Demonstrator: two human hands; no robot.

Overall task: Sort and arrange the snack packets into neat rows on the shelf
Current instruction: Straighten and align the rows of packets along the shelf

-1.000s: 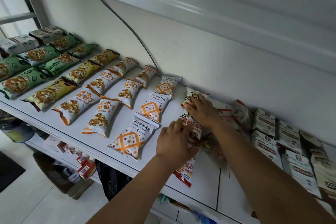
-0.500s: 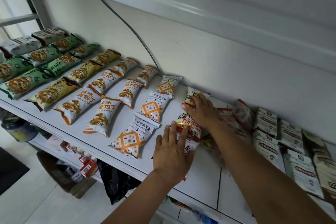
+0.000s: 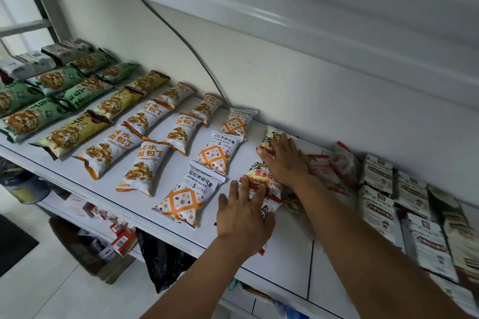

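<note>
Right of the orange-lattice packet [image 3: 188, 195]: red-and-yellow packets [image 3: 261, 181] under alignment.
Left hand [image 3: 243, 217] and right hand [image 3: 285, 160] press them flat, fingers extended, gripping nothing. Packets apparently overlap; uneven pressure could skid one into the orange-lattice packet.

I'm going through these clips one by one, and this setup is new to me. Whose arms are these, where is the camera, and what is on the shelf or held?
No machine here: a person wears one camera on the head, looking forward and down, so the two bare arms are their own. On the white shelf lie rows of green packets, crouton packets and orange-diamond packets, with white sachets to the right. The left hand and right hand press flat on a column of red-and-yellow packets; neither grips anything.
</note>
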